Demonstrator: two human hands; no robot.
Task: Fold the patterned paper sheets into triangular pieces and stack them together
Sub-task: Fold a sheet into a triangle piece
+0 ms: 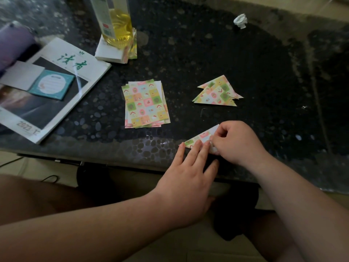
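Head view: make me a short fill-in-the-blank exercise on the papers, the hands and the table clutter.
1. The unfolded stack lies to the ____ of the folded triangles.
2. The left hand presses the sheet being folded with ____ fingers while the right hand pinches it.
3. The bottle holds ____ liquid.
4. The crumpled wad is ____.
Missing words: left; straight; yellow; white.

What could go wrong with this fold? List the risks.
1. The half-folded sheet lies close to the front edge of the table, so it could slide off.
2. Only flat fingers of the left hand pin it while the right hand pinches a corner. The crease may skew.
3. The triangle pile is fanned unevenly, so stacking may scatter it.
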